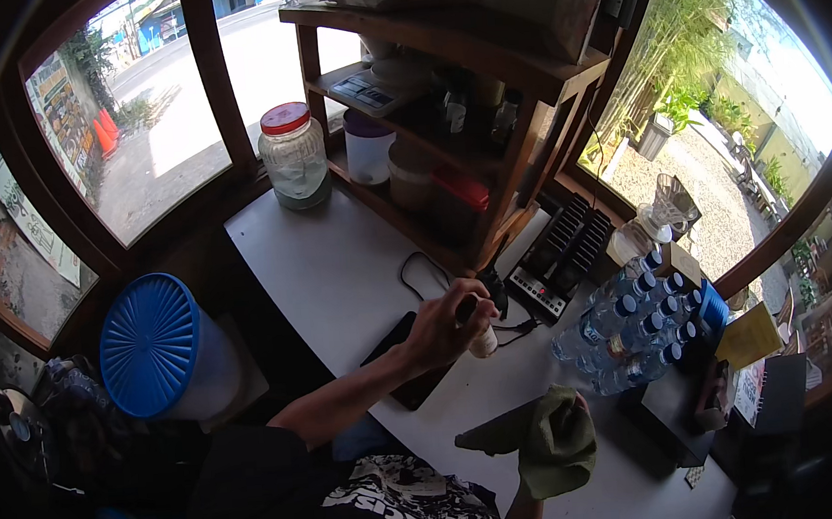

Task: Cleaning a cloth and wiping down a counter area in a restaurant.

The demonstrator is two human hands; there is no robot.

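My left hand (449, 322) is closed around the upper part of a small bottle (484, 343) with a pale label, above the white tabletop (301, 267). Beneath that forearm lies a dark flat object (419, 389), perhaps a tablet or laptop. A green cloth (559, 441) drapes over my right hand (583, 401), which is mostly hidden; a fingertip shows at the cloth's upper edge, and the cloth bunches there with one corner hanging out to the left.
Several capped water bottles (627, 331) stand at the right, beside dark boxes (669, 415). A wooden shelf (511, 72) rises at the back. Near it are a red-lidded jar (294, 156), cables (406, 274) and a black device with buttons (541, 287). A blue-lidded tub (150, 343) stands left.
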